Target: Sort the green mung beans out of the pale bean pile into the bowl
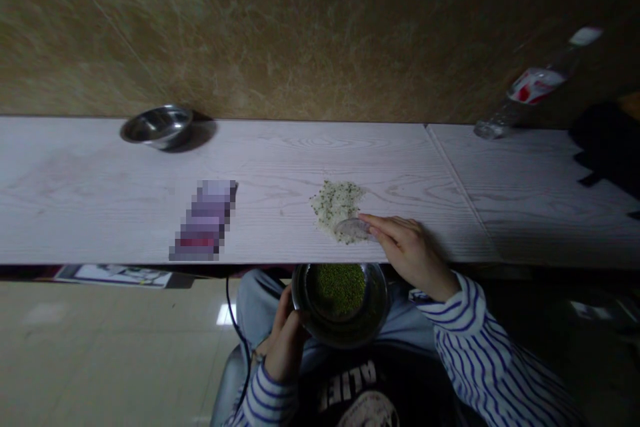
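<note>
From here, the right hand [410, 248] pinches a translucent scoop [352, 229] at the grain-and-bean pile [336, 201] on the table [273, 230], while the left hand [286, 341] grips a steel bowl [381, 297] of green beans [340, 287] over the lap [407, 320]

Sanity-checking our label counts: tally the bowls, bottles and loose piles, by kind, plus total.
Bowls: 2 (empty-looking bowl by the wall; bowl of green beans in the left grip)
Bottles: 1 (clear bottle)
Loose piles: 1 (white-and-green pile on the table)
Total: 4
</note>
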`<state>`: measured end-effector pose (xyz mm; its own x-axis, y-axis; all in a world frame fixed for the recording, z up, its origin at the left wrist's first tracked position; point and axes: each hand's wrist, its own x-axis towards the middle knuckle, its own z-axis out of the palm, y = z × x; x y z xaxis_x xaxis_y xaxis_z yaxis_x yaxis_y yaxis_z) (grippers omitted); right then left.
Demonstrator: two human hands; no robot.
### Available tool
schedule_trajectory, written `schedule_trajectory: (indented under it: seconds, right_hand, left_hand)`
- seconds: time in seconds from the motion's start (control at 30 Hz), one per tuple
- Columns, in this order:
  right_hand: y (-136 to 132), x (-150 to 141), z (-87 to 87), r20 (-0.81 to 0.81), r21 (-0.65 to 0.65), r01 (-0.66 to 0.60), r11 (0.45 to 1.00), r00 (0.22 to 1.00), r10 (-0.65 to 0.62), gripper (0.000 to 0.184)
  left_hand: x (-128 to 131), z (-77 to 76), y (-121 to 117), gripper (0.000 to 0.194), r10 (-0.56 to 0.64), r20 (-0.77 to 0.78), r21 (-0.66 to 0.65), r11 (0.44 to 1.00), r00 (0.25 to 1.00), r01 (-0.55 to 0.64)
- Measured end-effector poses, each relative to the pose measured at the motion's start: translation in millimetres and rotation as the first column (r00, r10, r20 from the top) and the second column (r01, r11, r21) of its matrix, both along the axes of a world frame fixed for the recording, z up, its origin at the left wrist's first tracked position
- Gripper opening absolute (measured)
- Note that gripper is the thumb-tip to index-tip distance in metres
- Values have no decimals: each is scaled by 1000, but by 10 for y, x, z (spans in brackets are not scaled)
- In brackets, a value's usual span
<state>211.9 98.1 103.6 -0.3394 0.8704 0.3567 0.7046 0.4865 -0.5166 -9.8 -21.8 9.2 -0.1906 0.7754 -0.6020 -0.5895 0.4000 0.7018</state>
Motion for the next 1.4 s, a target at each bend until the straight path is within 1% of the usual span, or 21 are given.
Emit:
schedule_trajectory:
  seconds: [0.1, 0.17, 0.33, 0.47, 0.63, 0.87, 1.07, 1.2, 1.4]
  right_hand:
    - [-41, 15, 7, -6, -15, -34, 999, 999, 34, 34]
    - [-71, 35, 18, -6, -25, -36, 999, 999, 35, 34]
    - [-144, 120, 57, -20, -21, 7, 1000, 1000, -8, 33]
    - [-184, 163, 49, 2, -7, 41, 999, 999, -41, 32]
    - [-222, 110, 21, 31, -27, 45, 999, 999, -44, 34]
    - [-270, 53, 59, 23, -17, -10, 1000, 1000, 10, 32]
    - [-265, 107, 36, 9, -25, 41, 999, 999, -41, 34]
    - [-257, 67, 15, 10, -45, 48, 998, 999, -47, 34]
    - [-275, -7, 46, 22, -56, 3, 998, 1000, -2, 33]
  left_hand:
    - [2, -12, 2, 57, 3, 40, 15, 1000, 999, -3]
    - [1, -22, 0, 56, 2, 50, 20, 1000, 999, -3]
    - [-9, -56, -10, 57, -18, 34, 53, 998, 999, 16]
    - [-8, -78, -14, 59, -25, 37, 45, 999, 999, 24]
    - [6, -70, -14, 57, -27, 20, 42, 999, 999, 26]
    - [5, -44, -23, 53, -11, 27, 48, 999, 1000, 9]
    - [9, -57, -23, 50, -21, 24, 51, 999, 999, 20]
    - [19, -48, -15, 51, 3, 25, 54, 999, 1000, -4]
    - [15, -2, -12, 51, 1, 16, 34, 999, 1000, -2]
